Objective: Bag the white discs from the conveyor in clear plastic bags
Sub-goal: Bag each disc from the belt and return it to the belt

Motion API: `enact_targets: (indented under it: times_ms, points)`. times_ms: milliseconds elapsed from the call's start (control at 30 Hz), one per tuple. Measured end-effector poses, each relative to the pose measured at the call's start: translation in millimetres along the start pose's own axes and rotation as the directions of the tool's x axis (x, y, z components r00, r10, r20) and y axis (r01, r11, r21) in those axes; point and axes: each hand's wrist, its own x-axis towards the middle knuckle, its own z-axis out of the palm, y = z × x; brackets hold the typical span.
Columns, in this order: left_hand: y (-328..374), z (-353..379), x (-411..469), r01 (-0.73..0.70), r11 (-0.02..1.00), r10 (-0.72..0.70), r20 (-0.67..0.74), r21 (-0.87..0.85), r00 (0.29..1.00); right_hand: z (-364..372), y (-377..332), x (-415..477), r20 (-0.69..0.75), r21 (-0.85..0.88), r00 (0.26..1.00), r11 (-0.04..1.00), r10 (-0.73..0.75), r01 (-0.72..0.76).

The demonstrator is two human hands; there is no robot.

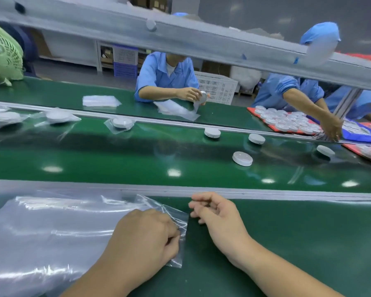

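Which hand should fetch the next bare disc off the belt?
Likely right. The right hand holds nothing and lies nearer the bare disc, which sits to the right on the belt; the left hand pinches the clear bag.

Left hand point(145, 237), palm down, pinches the clear bag point(174, 217); right hand point(217, 214) beside it, fingers loosely curled.

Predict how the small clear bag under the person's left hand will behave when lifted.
Probably floppy: the clear bag wrinkles where the left hand pinches it. Likely very light and somewhat slippery, judging by its thin, glossy, see-through film.
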Motion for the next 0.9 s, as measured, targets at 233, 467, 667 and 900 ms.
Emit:
enact_targets:
  times_ms: [233, 467, 667, 900]
  points:
    - [-6.5, -38.3, 12.8, 0.143, 0.967, -0.192, -0.235, -0.209, 0.953, -58.8, -2.5, 98.8, -0.170, -0.625, 0.965, 0.779, -0.199, 0.051]
    - [-17.4, -57.1, 15.5, 0.217, 0.936, -0.292, -0.269, -0.276, 0.918, -115.0, 23.1, 210.3, -0.303, -0.879, 0.943, 0.342, 0.138, -0.333]
    - [-30.4, -47.1, 12.3, 0.300, 0.900, -0.375, -0.209, -0.318, 0.903, -107.9, 39.0, 238.6, -0.290, -0.920, 0.957, 0.275, -0.005, -0.278]
    - [-34.4, -36.1, 10.4, 0.389, 0.853, -0.462, -0.157, -0.349, 0.873, -80.2, 2.0, 198.8, -0.008, -0.827, 0.983, 0.554, -0.181, 0.095]
